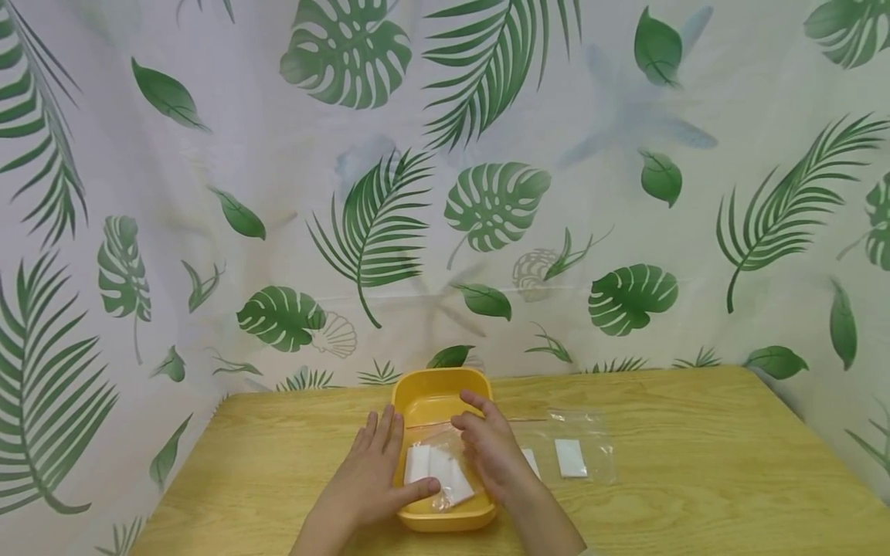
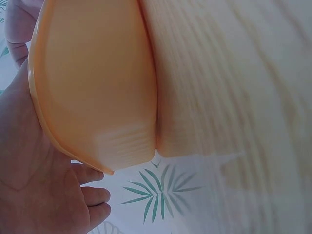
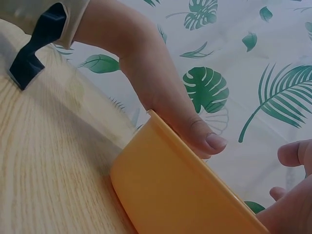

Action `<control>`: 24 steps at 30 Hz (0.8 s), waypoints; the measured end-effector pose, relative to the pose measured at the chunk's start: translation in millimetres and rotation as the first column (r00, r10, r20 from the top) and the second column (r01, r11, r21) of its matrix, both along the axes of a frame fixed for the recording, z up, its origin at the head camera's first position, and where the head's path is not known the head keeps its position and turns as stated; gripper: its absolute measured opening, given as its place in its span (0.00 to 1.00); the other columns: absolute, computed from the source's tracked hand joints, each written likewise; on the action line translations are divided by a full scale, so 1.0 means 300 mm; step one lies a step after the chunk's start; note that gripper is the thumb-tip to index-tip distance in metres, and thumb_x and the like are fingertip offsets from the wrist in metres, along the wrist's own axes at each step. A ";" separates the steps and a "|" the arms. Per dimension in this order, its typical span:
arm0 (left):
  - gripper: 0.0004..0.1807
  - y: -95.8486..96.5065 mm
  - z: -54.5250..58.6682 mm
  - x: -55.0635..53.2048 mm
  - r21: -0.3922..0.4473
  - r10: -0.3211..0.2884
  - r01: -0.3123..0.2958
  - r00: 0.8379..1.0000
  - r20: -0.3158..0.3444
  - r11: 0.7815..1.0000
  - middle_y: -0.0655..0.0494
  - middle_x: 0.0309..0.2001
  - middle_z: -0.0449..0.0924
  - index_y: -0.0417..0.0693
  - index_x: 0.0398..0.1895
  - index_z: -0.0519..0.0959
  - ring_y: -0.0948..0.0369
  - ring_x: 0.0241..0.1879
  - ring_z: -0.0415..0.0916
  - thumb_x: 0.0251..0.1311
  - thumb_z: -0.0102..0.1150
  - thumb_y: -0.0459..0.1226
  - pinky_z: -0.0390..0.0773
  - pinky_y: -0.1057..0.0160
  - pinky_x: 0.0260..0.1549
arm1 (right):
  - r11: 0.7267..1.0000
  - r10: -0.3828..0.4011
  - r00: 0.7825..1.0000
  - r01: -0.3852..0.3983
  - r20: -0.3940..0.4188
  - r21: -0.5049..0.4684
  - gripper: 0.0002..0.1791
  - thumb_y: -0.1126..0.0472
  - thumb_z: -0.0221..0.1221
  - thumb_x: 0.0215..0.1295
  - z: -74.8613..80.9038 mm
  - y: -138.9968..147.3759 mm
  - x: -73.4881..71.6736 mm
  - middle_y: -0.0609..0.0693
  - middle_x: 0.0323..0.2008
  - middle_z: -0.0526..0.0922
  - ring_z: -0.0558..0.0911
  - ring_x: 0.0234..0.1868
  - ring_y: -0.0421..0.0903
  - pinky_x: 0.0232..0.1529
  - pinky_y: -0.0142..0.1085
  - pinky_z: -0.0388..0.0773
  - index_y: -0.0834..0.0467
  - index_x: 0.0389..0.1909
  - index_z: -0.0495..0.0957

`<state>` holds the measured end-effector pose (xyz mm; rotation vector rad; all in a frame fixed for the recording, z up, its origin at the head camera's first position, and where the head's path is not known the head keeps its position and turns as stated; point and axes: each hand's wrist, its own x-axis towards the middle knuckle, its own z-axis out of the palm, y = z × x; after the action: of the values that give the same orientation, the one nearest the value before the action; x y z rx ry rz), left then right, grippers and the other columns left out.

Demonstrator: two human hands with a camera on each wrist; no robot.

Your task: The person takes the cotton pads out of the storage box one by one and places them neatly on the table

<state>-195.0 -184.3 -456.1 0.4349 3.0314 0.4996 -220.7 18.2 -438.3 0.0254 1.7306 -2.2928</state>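
Note:
A yellow plastic tray (image 1: 445, 523) stands on the table between the two hands. My left hand (image 1: 371, 471) rests across its left rim, fingers straight and thumb reaching over the inside. In the left wrist view, the palm lies along the rim of the tray (image 2: 97, 83). Over the right rim is my right hand (image 1: 492, 452), its fingers loosely spread and gripping nothing visible. Inside the tray lies a clear zip bag with several white rectangular pieces (image 1: 441, 472), partly hidden by the right hand. The right wrist view shows the left thumb above the tray's edge.
Right of the tray, a flat clear zip bag (image 1: 599, 432) lies on the wooden table (image 1: 695, 463), with a white rectangle (image 1: 571, 459) in it and another partly covered by the right hand. A leaf-printed curtain (image 1: 556, 154) hangs behind the table's far edge.

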 end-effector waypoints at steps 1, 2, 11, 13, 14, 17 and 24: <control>0.64 -0.001 0.000 0.000 0.003 0.000 0.000 1.000 0.004 1.000 0.41 0.80 0.38 0.39 0.79 0.46 0.41 0.79 0.34 0.55 0.47 0.76 0.46 0.43 0.75 | 1.000 0.000 1.000 0.000 0.002 0.005 0.35 0.62 0.55 0.66 -0.001 -0.001 0.001 0.64 0.64 0.62 0.67 0.59 0.62 0.55 0.46 0.66 0.59 0.74 0.58; 0.64 -0.002 0.000 0.001 0.006 -0.001 0.001 1.000 0.006 1.000 0.41 0.80 0.38 0.39 0.79 0.46 0.41 0.79 0.34 0.55 0.47 0.76 0.46 0.43 0.75 | 1.000 0.005 1.000 -0.005 0.004 0.005 0.35 0.62 0.55 0.67 -0.001 -0.001 0.001 0.64 0.63 0.61 0.66 0.58 0.61 0.51 0.44 0.64 0.58 0.74 0.57; 0.63 -0.002 -0.002 0.003 0.004 -0.009 0.009 1.000 0.002 1.000 0.41 0.80 0.38 0.38 0.79 0.46 0.41 0.78 0.34 0.55 0.47 0.75 0.47 0.43 0.75 | 0.998 0.069 0.997 -0.068 0.022 -0.010 0.35 0.61 0.54 0.69 0.003 0.005 0.010 0.72 0.75 0.45 0.42 0.71 0.82 0.61 0.77 0.53 0.56 0.75 0.55; 0.63 -0.001 -0.001 0.003 0.007 -0.009 0.009 1.000 0.002 1.000 0.41 0.80 0.38 0.38 0.79 0.46 0.41 0.78 0.35 0.56 0.48 0.75 0.47 0.43 0.75 | 0.997 0.079 0.997 -0.078 0.026 -0.023 0.35 0.61 0.54 0.69 0.002 0.003 0.009 0.73 0.75 0.45 0.41 0.72 0.82 0.62 0.76 0.54 0.56 0.75 0.55; 0.63 -0.001 0.000 0.004 0.008 -0.008 0.008 1.000 0.003 1.000 0.41 0.80 0.38 0.38 0.79 0.46 0.41 0.78 0.35 0.56 0.48 0.75 0.47 0.43 0.75 | 0.996 0.084 0.996 -0.083 0.028 -0.030 0.35 0.62 0.54 0.69 0.000 0.002 0.008 0.73 0.75 0.44 0.41 0.72 0.81 0.62 0.75 0.56 0.57 0.75 0.54; 0.63 -0.003 0.001 0.006 0.011 -0.009 0.009 1.000 0.004 1.000 0.42 0.80 0.38 0.38 0.79 0.47 0.41 0.78 0.35 0.56 0.48 0.75 0.47 0.42 0.75 | 0.993 0.106 0.994 -0.105 0.025 -0.047 0.35 0.62 0.53 0.69 -0.006 -0.003 0.007 0.73 0.75 0.44 0.42 0.72 0.81 0.64 0.70 0.61 0.58 0.75 0.53; 0.63 -0.008 -0.001 0.007 0.007 -0.020 0.020 1.000 -0.011 1.000 0.41 0.80 0.38 0.38 0.79 0.47 0.40 0.78 0.35 0.56 0.46 0.76 0.48 0.42 0.74 | 0.983 0.182 0.983 -0.182 0.007 -0.006 0.32 0.59 0.56 0.70 -0.021 -0.013 0.004 0.69 0.70 0.54 0.63 0.66 0.67 0.55 0.44 0.78 0.62 0.72 0.60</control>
<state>-193.0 -186.8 -456.4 0.4688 3.0335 0.5085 -219.6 14.4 -444.8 -0.1206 1.6502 -2.1623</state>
